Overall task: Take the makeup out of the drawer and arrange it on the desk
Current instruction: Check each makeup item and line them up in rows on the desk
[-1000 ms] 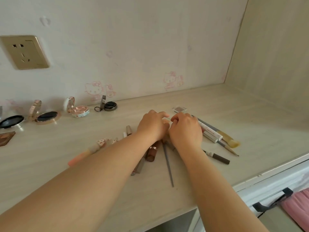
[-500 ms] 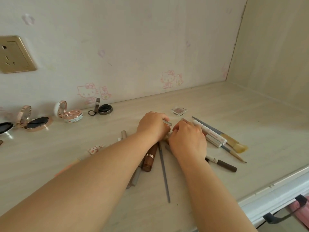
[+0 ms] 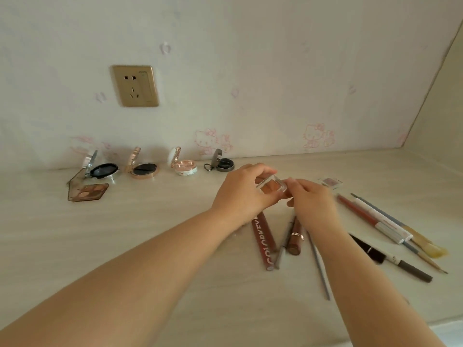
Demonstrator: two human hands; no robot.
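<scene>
My left hand (image 3: 241, 195) and my right hand (image 3: 312, 204) together hold a small clear square eyeshadow pan (image 3: 271, 187) with orange powder, lifted a little above the desk (image 3: 150, 241). Below the hands lie a red lip gloss tube (image 3: 264, 242), a brown lipstick tube (image 3: 296, 237) and thin grey pencils (image 3: 320, 269). To the right lie white and red pencils (image 3: 375, 220), a brush (image 3: 426, 244) and a dark eyebrow pen (image 3: 390, 259). Another small square pan (image 3: 330, 182) sits behind my right hand.
Along the back wall stand open compacts: a silver one (image 3: 101, 169), a gold one (image 3: 142, 169), a white-and-pink one (image 3: 183, 166) and a small dark one (image 3: 221, 164). A brown palette (image 3: 86, 191) lies at the left. A gold wall socket (image 3: 135, 85) is above.
Both hands have lifted the small square pan off the desk. The view has swung left and up, bringing the compacts and the socket nearer the middle; the drawer has left the frame.
</scene>
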